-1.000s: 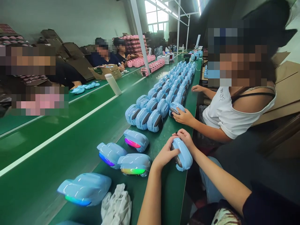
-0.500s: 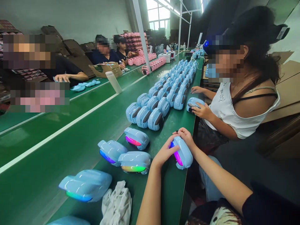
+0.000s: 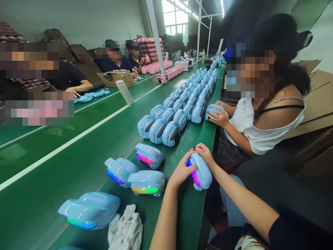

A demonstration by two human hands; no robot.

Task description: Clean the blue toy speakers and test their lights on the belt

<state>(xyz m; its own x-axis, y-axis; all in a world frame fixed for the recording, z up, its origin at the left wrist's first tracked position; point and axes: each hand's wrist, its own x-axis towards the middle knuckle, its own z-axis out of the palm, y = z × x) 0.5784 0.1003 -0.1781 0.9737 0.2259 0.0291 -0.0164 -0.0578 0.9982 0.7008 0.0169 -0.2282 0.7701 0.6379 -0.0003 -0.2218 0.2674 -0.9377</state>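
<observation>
A light blue device [image 3: 204, 173] with a glowing blue and magenta strip stands tilted at the table's right edge. My left hand [image 3: 182, 170] grips its left side, thumb across the front. At its top, my right hand [image 3: 204, 152] has its fingers bent around a small dark piece [image 3: 194, 148], whose shape is too small to tell. Left of my hands lie similar lit devices: one with a pink strip [image 3: 149, 156], one with a blue strip [image 3: 121, 172], one with an orange and green strip [image 3: 147, 182], and a larger-looking one [image 3: 91, 210] nearer.
A crumpled white cloth [image 3: 126, 229] lies near the front. Rows of blue devices [image 3: 170, 133] stretch back along the green table [image 3: 85, 166]. On the right, a person [image 3: 275, 118] holds a blue device. People, a carton [image 3: 116, 78], a white post and pink devices are across the table.
The person on the right has brought both hands onto their blue device. My hands keep nearly the same hold. The whole view has shifted slightly.
</observation>
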